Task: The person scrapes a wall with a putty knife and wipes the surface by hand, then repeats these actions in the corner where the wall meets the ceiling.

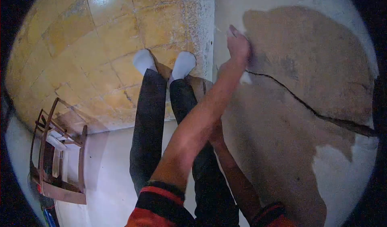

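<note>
My left hand (pixel 239 46) is stretched out at the upper middle, beside the stained wall (pixel 306 49). Its fingers are curled together, and anything inside them is hidden. My left forearm crosses over my right one. Only a little of my right hand (pixel 216 134) shows, behind the left forearm, with its fingers hidden. A long dark crack (pixel 300 101) runs across the wall from near my left hand down to the right. A small whitish patch (pixel 245 78) lies at the crack's upper end.
My white-socked feet (pixel 184 64) and dark-trousered legs (pixel 147 126) are at the centre, over the yellow tiled floor (pixel 109 45). At the lower left is a brown wooden chair or frame (pixel 64 191), beside a pale wall (pixel 109 178).
</note>
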### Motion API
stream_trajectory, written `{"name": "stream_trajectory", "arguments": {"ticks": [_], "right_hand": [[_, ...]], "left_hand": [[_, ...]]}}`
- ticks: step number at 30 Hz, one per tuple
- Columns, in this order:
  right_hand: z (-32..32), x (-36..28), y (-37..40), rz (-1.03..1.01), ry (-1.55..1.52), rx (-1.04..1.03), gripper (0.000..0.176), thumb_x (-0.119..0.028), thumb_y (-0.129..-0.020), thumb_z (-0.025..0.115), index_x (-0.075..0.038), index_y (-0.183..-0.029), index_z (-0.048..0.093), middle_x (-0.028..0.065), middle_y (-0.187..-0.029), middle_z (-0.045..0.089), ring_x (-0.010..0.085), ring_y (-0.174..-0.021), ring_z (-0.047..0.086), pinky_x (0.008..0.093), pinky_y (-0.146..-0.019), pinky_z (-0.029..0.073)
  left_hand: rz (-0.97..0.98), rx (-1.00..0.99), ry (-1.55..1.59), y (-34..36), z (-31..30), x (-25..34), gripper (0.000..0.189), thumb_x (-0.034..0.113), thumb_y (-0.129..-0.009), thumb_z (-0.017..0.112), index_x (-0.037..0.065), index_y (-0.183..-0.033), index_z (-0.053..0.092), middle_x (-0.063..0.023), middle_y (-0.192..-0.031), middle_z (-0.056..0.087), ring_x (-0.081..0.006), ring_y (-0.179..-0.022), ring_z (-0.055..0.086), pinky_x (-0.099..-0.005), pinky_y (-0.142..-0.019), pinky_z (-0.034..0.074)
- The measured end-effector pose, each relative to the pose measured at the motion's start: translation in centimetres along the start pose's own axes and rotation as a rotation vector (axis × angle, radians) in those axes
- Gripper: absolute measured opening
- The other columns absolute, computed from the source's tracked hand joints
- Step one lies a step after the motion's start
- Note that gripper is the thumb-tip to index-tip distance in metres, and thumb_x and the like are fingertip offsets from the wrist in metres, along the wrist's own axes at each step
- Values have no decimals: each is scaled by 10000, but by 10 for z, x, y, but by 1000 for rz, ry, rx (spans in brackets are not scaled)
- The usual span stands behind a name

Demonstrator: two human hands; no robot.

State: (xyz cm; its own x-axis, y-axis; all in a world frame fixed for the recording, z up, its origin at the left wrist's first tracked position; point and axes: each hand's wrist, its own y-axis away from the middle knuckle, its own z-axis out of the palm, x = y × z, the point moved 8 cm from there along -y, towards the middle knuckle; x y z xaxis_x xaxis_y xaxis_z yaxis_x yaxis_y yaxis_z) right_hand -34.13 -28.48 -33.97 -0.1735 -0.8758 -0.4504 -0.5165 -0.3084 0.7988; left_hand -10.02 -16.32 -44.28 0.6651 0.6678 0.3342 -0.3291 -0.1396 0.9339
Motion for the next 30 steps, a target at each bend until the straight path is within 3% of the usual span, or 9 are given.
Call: {"name": "stream_trajectory", "arguments": {"ticks": [1, 4, 7, 13, 18, 20, 22, 28, 30], "right_hand": [[-1, -3, -1, 14, -33, 10, 677, -188, -871, 659, -6, -1434, 329, 141, -1217, 505, 229, -1089, 477, 374, -952, 374], [-1, -11, -6, 39, -122, 13, 670, -181, -875, 656, -19, -1438, 332, 120, -1134, 510, 211, -1001, 478, 359, -881, 387], [-2, -16, -13, 49, -167, 11, 663, -175, -878, 653, -32, -1441, 335, 98, -1051, 514, 192, -914, 479, 343, -810, 401], [-6, -25, -28, 134, -441, -57, 650, -163, -884, 646, -57, -1448, 341, 54, -884, 524, 154, -738, 480, 313, -668, 427], [2, -27, -30, 206, -485, -6, 643, -141, -890, 638, -83, -1457, 342, 12, -737, 515, 108, -576, 463, 271, -522, 427], [6, -32, -31, 395, -531, 44, 646, -117, -891, 630, -96, -1465, 334, -8, -685, 487, 73, -505, 429, 235, -444, 388], [5, -44, -34, 521, -617, 11, 647, -99, -890, 620, -113, -1469, 332, -20, -656, 470, 59, -467, 410, 228, -409, 365], [3, -51, -46, 310, -551, 15, 633, -82, -882, 573, -166, -1469, 351, -15, -589, 443, 74, -399, 388, 257, -363, 341], [-3, -61, -50, 341, -537, 26, 632, -71, -881, 555, -175, -1470, 353, -10, -579, 439, 80, -389, 385, 262, -358, 337]], "left_hand": [[-58, -26, -98, 26, -5, 5, 524, 353, -1031, 251, -53, -1314, 423, -316, -1234, 517, -434, -1155, 517, -483, -949, 405], [462, 352, -117, 68, -1, -11, 530, 355, -1027, 265, -71, -1267, 469, -317, -1174, 553, -426, -1115, 550, -486, -913, 432], [-232, 31, 31, 12, -7, -38, 500, 314, -1021, 293, -68, -1297, 460, -311, -1256, 522, -400, -1199, 510, -444, -999, 398], [354, 178, -79, 46, 4, -23, 451, 231, -1009, 309, -45, -1351, 408, -289, -1317, 491, -374, -1253, 474, -419, -1042, 365], [-57, -29, 258, 37, 9, -33, 454, 194, -1009, 307, -68, -1377, 350, -295, -1378, 429, -376, -1323, 389, -413, -1101, 285], [108, -29, 203, 54, 8, 12, 442, 177, -1011, 311, -68, -1378, 333, -296, -1390, 413, -367, -1344, 366, -409, -1123, 254], [622, 124, -41, 114, 14, 56, 422, 160, -1012, 314, -73, -1363, 330, -302, -1373, 422, -362, -1339, 373, -414, -1127, 246], [391, -94, 181, 82, 8, 52, 446, 145, -1022, 291, -98, -1395, 284, -297, -1451, 325, -388, -1365, 318, -412, -1148, 201], [599, 5, 49, 113, 15, 76, 452, 146, -1024, 287, -84, -1414, 271, -290, -1464, 311, -391, -1365, 319, -410, -1143, 218]]}}
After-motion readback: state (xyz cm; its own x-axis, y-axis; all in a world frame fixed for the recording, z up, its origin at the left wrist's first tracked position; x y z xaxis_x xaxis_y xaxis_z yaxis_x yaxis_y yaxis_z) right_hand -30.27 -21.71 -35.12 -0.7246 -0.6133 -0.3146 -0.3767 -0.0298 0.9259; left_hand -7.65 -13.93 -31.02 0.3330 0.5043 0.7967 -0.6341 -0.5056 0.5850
